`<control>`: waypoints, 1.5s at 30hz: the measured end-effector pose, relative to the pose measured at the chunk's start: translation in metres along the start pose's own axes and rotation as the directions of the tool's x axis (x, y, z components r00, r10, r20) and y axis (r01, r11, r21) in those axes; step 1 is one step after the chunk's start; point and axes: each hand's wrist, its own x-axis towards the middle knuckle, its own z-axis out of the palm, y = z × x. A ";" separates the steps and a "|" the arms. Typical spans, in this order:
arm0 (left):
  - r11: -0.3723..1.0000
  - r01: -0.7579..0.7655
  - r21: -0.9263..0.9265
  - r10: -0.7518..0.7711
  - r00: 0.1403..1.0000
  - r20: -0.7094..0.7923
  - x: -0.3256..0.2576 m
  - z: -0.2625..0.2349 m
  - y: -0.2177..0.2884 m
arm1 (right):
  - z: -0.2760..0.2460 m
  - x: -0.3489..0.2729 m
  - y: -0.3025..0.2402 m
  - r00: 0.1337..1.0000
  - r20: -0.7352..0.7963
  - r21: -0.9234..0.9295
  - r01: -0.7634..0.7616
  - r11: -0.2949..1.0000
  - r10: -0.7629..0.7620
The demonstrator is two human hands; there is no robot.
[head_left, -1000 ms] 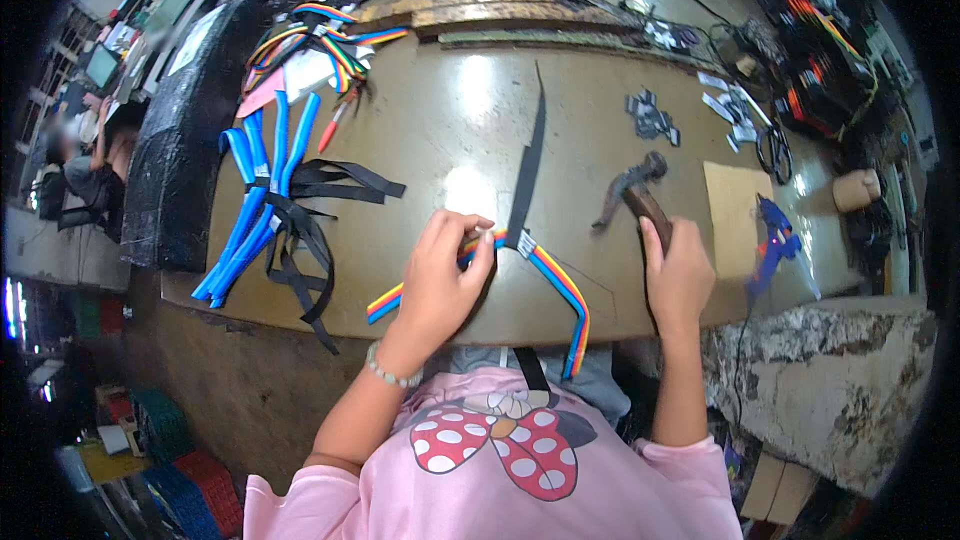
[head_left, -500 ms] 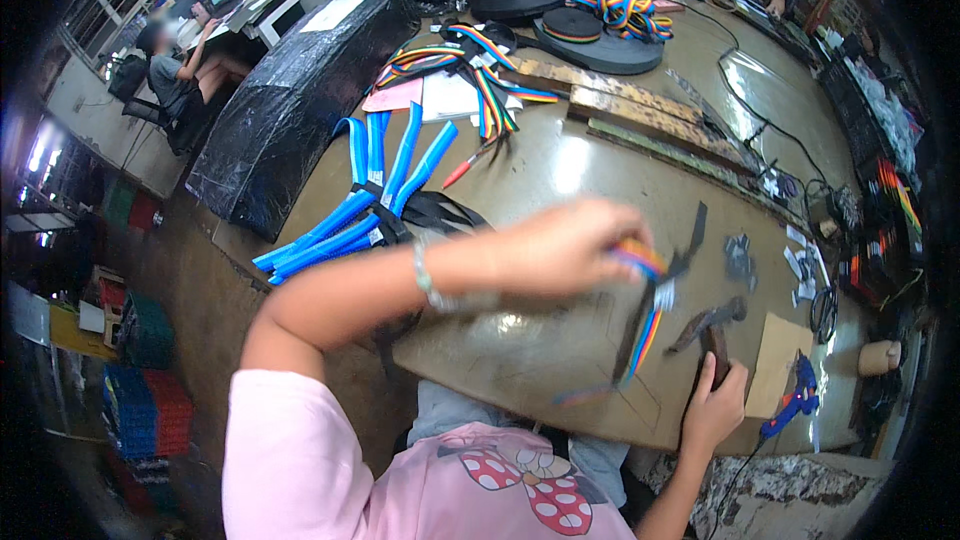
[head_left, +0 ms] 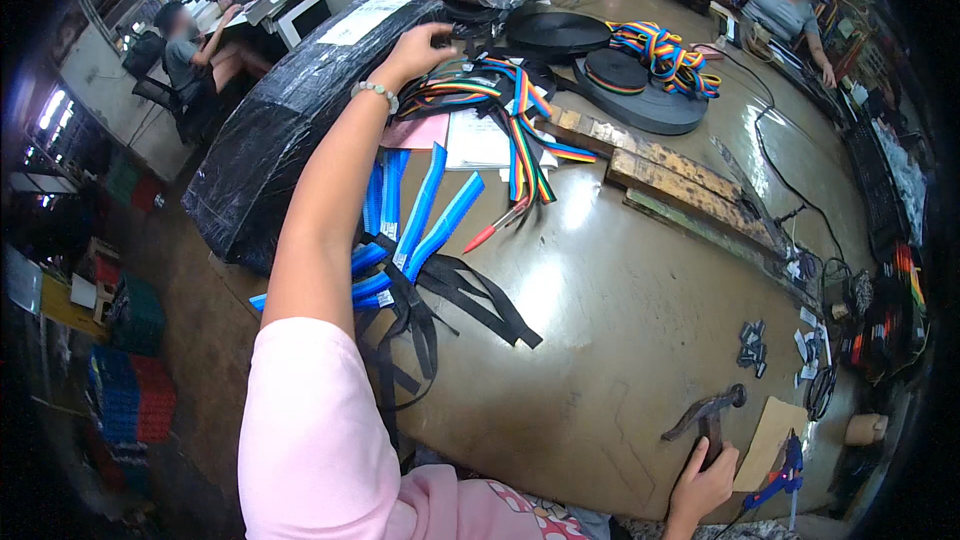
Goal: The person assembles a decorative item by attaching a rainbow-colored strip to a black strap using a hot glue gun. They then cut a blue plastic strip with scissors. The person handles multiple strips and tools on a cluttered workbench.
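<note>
My left hand [head_left: 412,56] reaches to the far left, beside a pile of rainbow-striped straps [head_left: 455,88] with black ends. Its fingers and thumb curve apart around a dark gap, and no strap shows hanging from it. At the lower right, my right hand [head_left: 703,488] grips the handle of a hammer [head_left: 708,413], whose dark head rests just above the table. Beneath my left forearm lie several blue straps [head_left: 425,202] with black webbing tails [head_left: 475,290]. A red-handled pointed tool [head_left: 482,237] sticks out from the rainbow straps.
Long worn wooden bars [head_left: 690,180] cross the table's right half. Black webbing rolls [head_left: 640,98] stand at the back. Small black pieces [head_left: 752,348], tan card [head_left: 768,445] and a blue glue gun [head_left: 783,475] lie right. A black-wrapped bundle [head_left: 290,120] borders the left. Two people sit farther off.
My left hand has swung from near the hammer to the far left strap pile; the rainbow strap it carried no longer shows in it. My right hand still grips the hammer.
</note>
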 end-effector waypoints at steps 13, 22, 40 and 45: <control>-0.067 -0.350 -0.934 0.327 0.877 -0.352 -0.234 -0.096 0.212 | 0.010 0.000 0.010 1.000 0.024 -0.063 0.002 0.998 -0.001; -0.177 -0.199 -0.964 0.393 0.883 -0.254 -0.258 -0.079 0.226 | 0.001 0.003 -0.004 0.999 -0.001 0.008 0.053 0.999 -0.053; -0.155 0.001 -0.988 0.444 0.894 -0.068 -0.273 -0.071 0.246 | 0.018 -0.003 0.018 0.984 -0.036 -0.077 0.172 0.982 -0.176; 0.216 0.302 -0.929 0.327 0.874 0.360 -0.287 -0.132 0.227 | 0.011 -0.001 0.007 1.000 -0.012 -0.006 0.019 1.000 -0.019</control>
